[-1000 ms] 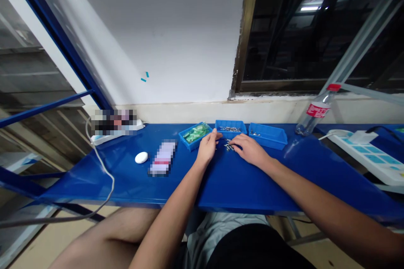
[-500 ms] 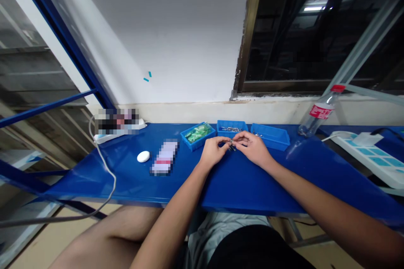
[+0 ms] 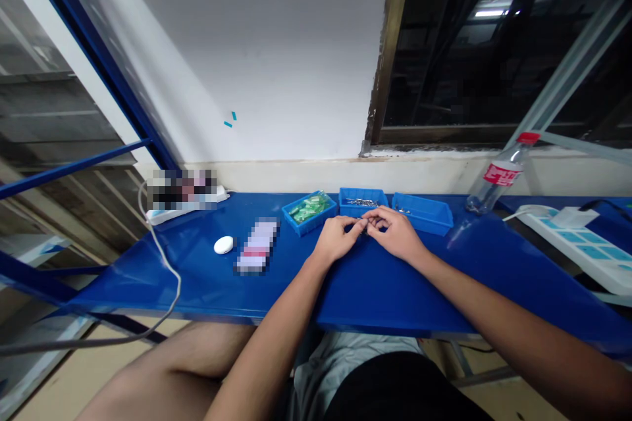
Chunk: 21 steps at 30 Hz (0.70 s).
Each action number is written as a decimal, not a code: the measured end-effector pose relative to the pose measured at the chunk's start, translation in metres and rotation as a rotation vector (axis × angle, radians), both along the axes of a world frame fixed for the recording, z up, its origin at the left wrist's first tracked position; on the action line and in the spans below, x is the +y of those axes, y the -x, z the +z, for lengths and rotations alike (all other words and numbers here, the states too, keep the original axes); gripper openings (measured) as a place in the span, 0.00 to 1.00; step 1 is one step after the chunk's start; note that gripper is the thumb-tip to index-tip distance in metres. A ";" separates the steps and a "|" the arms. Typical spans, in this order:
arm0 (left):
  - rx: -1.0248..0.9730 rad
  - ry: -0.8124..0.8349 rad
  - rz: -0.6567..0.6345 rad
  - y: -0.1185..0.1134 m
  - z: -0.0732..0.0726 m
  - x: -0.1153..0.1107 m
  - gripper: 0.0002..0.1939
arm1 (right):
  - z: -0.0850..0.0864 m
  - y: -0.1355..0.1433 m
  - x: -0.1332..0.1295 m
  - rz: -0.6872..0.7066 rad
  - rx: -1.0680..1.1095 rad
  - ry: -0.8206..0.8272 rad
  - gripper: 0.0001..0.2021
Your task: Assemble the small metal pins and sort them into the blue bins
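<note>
Meeting at the fingertips, left hand (image 3: 336, 238) and right hand (image 3: 395, 231) stand over the desk (image 3: 385, 296). Fingers of both are pinched narrow; any piece between them is too small to identify. Metal pins (image 3: 363, 202) lie in the middle blue bin (image 3: 347, 210), near the desk's far edge, beside green packets (image 3: 311, 206).

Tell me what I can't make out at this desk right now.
All in the head view:
- Whatever sits between the left hand and right hand: too small, and they cover most of it.
- Number and exact shape of the thin metal pieces in the middle blue bin: too small.
- What the flat rectangular object shows: pixelation hides it.
- Right-hand power strip: cut off by the right edge.
</note>
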<state>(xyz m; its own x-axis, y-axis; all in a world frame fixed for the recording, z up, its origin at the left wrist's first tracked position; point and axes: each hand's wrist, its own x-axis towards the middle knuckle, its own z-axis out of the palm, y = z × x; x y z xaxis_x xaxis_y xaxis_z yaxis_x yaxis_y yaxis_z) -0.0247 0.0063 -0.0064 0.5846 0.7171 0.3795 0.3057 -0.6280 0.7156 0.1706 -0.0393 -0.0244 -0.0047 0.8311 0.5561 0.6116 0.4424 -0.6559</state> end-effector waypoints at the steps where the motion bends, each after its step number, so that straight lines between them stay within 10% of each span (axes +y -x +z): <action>1: -0.001 0.009 -0.007 0.000 0.000 0.000 0.21 | 0.000 0.000 0.000 0.003 0.024 0.011 0.08; 21: -0.004 -0.051 0.051 0.001 -0.009 0.007 0.11 | -0.001 0.001 0.001 0.004 0.194 0.128 0.10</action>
<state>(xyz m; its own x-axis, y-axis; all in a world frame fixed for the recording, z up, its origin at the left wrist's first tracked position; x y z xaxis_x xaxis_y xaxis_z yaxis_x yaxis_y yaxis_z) -0.0255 0.0135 -0.0150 0.5464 0.7257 0.4182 0.3356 -0.6471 0.6846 0.1696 -0.0386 -0.0258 0.0882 0.8950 0.4373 0.4668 0.3507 -0.8118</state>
